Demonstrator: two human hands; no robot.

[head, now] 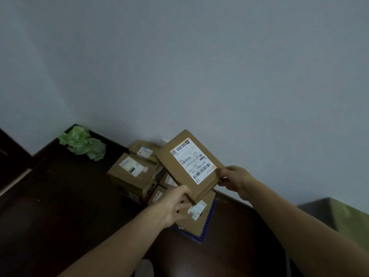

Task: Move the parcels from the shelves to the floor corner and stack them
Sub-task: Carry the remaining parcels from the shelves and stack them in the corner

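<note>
I hold a flat cardboard parcel (186,177) in both hands, in the air just above the pile of parcels (131,176) that lies on the dark floor (60,196) at the foot of the pale wall (199,66). My left hand (175,206) grips the parcel's near corner, fingers curled under its edge and thumb on top. My right hand (233,178) pinches the corner on the side away from the pile, fingers bent around the rim. The parcel is tilted, its white shipping label (192,160) with barcodes facing up toward me. In the pile, one thick brown box (137,183) sits on top of others whose edges show beneath it, and a smaller parcel (142,150) lies behind it against the wall. Directly under the parcel I hold, at the pile's near side, a flat carton (191,224) with a white label rests on a blue base (208,222). Well apart from the pile, along the wall on my left, lies a crumpled green thing (83,143); I cannot tell what it is.
</note>
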